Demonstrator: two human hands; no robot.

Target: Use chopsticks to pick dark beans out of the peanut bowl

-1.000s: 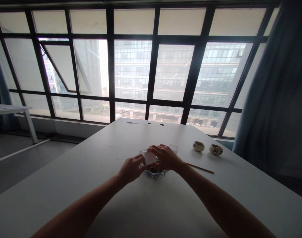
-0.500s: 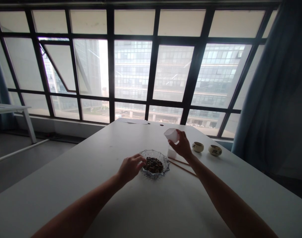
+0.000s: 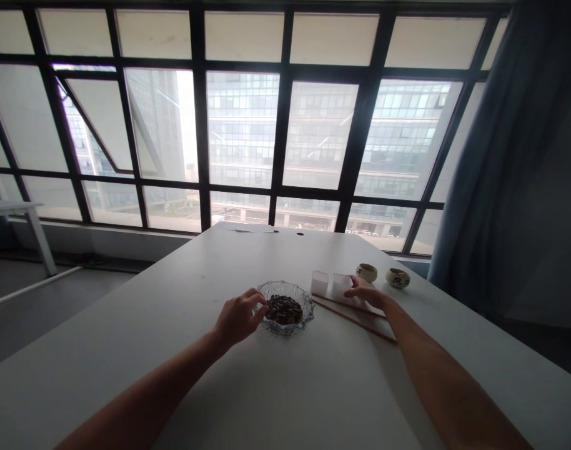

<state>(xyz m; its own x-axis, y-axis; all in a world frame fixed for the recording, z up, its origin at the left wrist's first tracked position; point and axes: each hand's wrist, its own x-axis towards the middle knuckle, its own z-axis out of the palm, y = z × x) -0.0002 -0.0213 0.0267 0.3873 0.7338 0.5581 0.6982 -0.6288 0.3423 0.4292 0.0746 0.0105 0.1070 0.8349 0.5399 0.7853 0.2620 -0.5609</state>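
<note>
My left hand (image 3: 242,314) has its fingers closed on the left rim of a clear glass bowl (image 3: 302,324). Small dark brown pieces, like seeds, lie in the bowl (image 3: 284,309). With its fingers around the side, my right hand (image 3: 363,292) holds a whitish translucent cup (image 3: 340,285), which stands upright at table level. Just left of it is a second cup (image 3: 320,283) of the same kind, also upright. Two thin brown chopsticks (image 3: 353,317) lie on the table in front of the cups, partly under my right hand.
Behind my right hand stand two small cream-coloured round pots (image 3: 367,272) with dark characters. White paper (image 3: 245,227) lies at the far end of the white table (image 3: 173,300). Windows (image 3: 241,125) rise behind it, and a blue curtain (image 3: 473,156) hangs at the right.
My right hand has brought the cup down from a tilted position in the air to upright beside the other cup. My left hand has stayed at the bowl. The view has shifted slightly.
</note>
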